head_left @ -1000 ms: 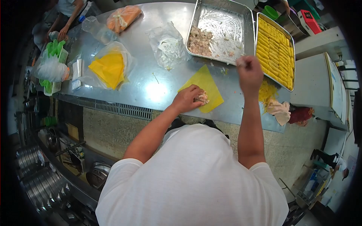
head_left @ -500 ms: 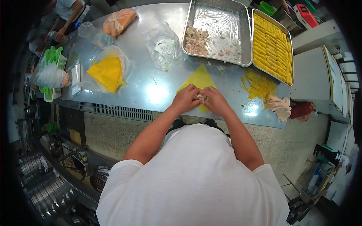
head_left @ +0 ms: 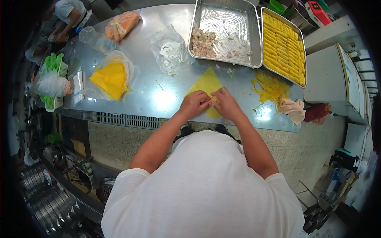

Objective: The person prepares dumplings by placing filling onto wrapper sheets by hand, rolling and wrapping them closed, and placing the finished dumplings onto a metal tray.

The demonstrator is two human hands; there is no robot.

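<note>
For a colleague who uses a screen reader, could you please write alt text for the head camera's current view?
A person's left hand and right hand meet over a yellow sheet on a metal table, a small lump of food between them. Beyond lie a large tray holding minced mixture and a narrower tray of yellow rolls.

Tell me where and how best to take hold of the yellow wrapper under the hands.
I'd pinch the yellow wrapper by its pointed far corner, coming from the far side. That tip reaches uncovered across the steel table, while the left hand and right hand cover much of the nearer part.
</note>
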